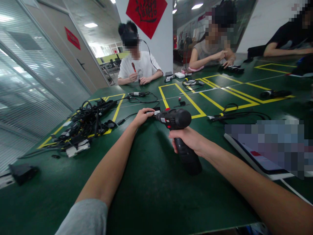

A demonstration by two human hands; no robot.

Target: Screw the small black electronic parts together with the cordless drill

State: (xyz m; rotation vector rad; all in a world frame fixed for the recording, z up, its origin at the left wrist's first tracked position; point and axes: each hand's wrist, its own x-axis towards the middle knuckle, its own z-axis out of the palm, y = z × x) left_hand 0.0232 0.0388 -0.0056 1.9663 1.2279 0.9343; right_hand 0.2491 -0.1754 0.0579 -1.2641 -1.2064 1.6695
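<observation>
My right hand (186,138) is wrapped round the grip of a black cordless drill (179,118) with red and white marks. The drill's chuck points left and away, towards the fingertips of my left hand (142,117). Those fingers are closed on a small black piece with a white label (156,110), low over the green table. The drill body partly covers this piece, and whether the bit touches it is hidden. A black cable with a plug (122,121) lies just left of my left hand.
Tangled black cables and adapters (90,120) pile up at left. A tablet (264,153) lies at right, near more cables (234,115). Small black and red parts (182,103) lie beyond the drill. Co-workers sit across the table; one person (139,68) holds a red-handled screwdriver (133,67).
</observation>
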